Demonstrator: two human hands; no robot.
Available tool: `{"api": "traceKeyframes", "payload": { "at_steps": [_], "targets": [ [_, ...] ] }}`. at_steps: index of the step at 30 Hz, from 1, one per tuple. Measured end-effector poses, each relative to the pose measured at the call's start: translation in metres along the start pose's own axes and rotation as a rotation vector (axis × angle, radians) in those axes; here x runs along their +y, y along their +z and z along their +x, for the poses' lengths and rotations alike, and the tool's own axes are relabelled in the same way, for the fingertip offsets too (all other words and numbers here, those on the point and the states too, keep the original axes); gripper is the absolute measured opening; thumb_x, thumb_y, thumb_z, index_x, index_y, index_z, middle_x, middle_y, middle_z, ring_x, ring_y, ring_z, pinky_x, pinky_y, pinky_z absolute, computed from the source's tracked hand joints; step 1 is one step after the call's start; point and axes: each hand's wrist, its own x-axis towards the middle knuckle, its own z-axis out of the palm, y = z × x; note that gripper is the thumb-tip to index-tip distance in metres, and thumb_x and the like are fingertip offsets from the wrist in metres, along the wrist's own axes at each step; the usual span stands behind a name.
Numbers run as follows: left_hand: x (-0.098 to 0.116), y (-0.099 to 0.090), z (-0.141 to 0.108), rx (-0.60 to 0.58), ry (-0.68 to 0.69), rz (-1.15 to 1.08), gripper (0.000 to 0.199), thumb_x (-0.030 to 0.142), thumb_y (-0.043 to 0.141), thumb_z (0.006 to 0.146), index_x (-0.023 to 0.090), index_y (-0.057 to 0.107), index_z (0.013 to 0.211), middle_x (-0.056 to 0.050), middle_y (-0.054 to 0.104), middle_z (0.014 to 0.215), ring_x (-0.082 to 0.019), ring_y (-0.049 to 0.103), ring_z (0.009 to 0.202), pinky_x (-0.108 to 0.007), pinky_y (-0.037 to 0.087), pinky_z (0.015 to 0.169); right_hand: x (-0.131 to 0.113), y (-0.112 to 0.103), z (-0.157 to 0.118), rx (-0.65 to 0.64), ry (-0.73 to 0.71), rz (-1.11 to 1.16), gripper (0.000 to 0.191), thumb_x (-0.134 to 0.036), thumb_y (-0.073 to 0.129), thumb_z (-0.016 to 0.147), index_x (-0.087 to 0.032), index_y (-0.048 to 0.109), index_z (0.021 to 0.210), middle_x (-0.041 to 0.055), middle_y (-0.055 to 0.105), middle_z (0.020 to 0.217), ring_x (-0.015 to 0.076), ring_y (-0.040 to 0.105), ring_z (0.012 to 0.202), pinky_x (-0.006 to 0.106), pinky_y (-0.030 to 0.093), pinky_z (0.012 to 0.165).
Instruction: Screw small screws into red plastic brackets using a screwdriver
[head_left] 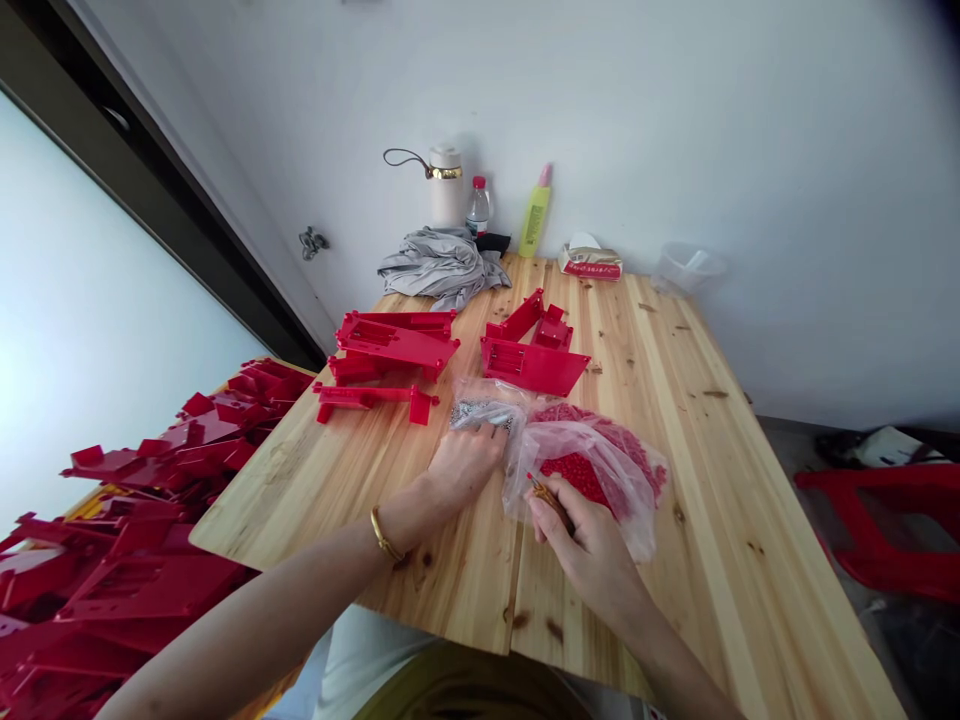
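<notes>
My left hand (pixel 469 460) reaches to the opening of a clear bag of small silvery pieces (pixel 480 412); its fingertips are hidden among them. In my right hand (pixel 577 530) is a small tool with a brown handle (pixel 553 502), its tip pointing up and left with a tiny red piece on it. Just beyond that hand lies a clear plastic bag of small red pieces (pixel 581 475). Red plastic parts (pixel 536 368) stand behind the bags, and more red parts (pixel 397 340) are stacked to the left.
Many red parts (pixel 150 560) are heaped beside the table (pixel 420 600) on the left. Along the wall are a grey cloth (pixel 442 265), a cup (pixel 446 190), a bottle (pixel 478 208), a yellow-green tube (pixel 535 215) and a small packet (pixel 591 262). A red stool (pixel 885 520) is at right.
</notes>
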Motion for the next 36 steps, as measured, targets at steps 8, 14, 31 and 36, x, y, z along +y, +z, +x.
{"api": "traceKeyframes", "payload": {
  "at_steps": [8, 14, 31, 36],
  "targets": [
    [-0.013, 0.015, -0.008, 0.282, -0.092, -0.493, 0.017, 0.017, 0.054, 0.095, 0.018, 0.071, 0.099, -0.008, 0.075, 0.095, -0.021, 0.069, 0.084, -0.028, 0.052, 0.071, 0.002, -0.001, 0.003, 0.008, -0.006, -0.036, 0.032, -0.041, 0.041, 0.102, -0.023, 0.049, 0.077, -0.0014, 0.055, 0.066, 0.0163, 0.056, 0.064, 0.028, 0.04, 0.063],
    [0.015, 0.005, -0.024, 0.241, -0.411, -1.583, 0.025, 0.039, 0.064, 0.088, 0.016, 0.071, 0.092, -0.002, 0.068, 0.073, -0.008, 0.049, 0.046, -0.018, 0.034, 0.04, -0.001, 0.004, 0.008, 0.032, -0.051, -0.048, 0.025, -0.036, 0.043, 0.101, -0.021, 0.054, 0.084, -0.0017, 0.059, 0.066, 0.0153, 0.057, 0.059, 0.027, 0.039, 0.06],
    [0.039, -0.008, -0.039, 0.329, -0.43, -1.76, 0.026, 0.039, 0.074, 0.081, 0.014, 0.071, 0.088, -0.003, 0.068, 0.073, -0.01, 0.056, 0.056, -0.017, 0.044, 0.041, -0.001, 0.007, 0.003, 0.066, -0.121, -0.036, 0.015, -0.026, 0.048, 0.101, -0.021, 0.06, 0.093, -0.0006, 0.065, 0.075, 0.0151, 0.06, 0.067, 0.026, 0.044, 0.065],
    [0.041, -0.008, -0.043, 0.296, -0.426, -1.736, 0.027, 0.04, 0.072, 0.083, 0.013, 0.072, 0.089, -0.001, 0.065, 0.065, -0.01, 0.054, 0.053, -0.019, 0.046, 0.044, -0.001, 0.007, 0.003, 0.07, -0.126, -0.056, 0.016, -0.027, 0.049, 0.101, -0.021, 0.062, 0.094, 0.0006, 0.067, 0.076, 0.0166, 0.064, 0.069, 0.027, 0.046, 0.065]
  ]
}}
